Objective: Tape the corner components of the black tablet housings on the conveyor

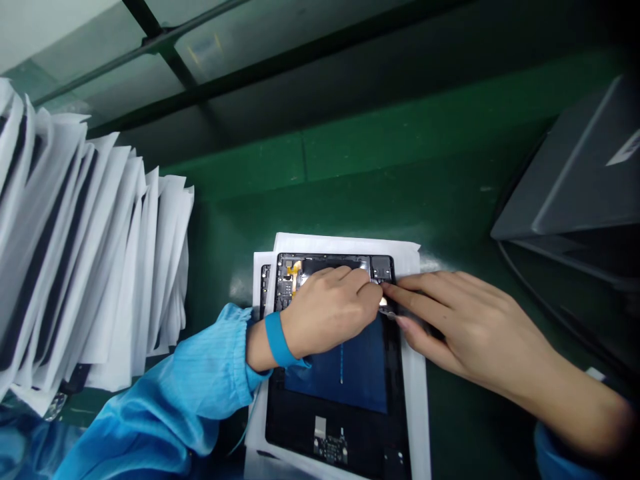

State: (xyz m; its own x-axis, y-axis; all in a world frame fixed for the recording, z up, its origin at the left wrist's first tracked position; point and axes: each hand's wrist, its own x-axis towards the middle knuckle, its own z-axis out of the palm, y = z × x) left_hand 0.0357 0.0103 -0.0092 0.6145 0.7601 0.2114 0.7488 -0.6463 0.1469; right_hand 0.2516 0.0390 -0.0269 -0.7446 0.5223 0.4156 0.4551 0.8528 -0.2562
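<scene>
An opened tablet [337, 413] lies on white sheets, its inner parts facing up: a blue-filmed battery area, small circuit boards and an orange flex cable [295, 270]. Across its upper part reaches my left hand [333, 310], a blue band at the wrist. Its fingers are curled closed near the upper right corner, hiding whatever they hold. My right hand [460, 320] comes in from the right, thumb and fingertips closing together at the tablet's edge beside the left fingers. A small bright piece [383, 301] shows between the hands; its kind cannot be made out.
Many thin dark panels wrapped in white sheets [115, 253] stand in a row at left. Another device's edge [264, 287] peeks out beneath the tablet. A grey box-like object [575, 180] with a black cable [545, 300] is at right, on the green bench surface [320, 207].
</scene>
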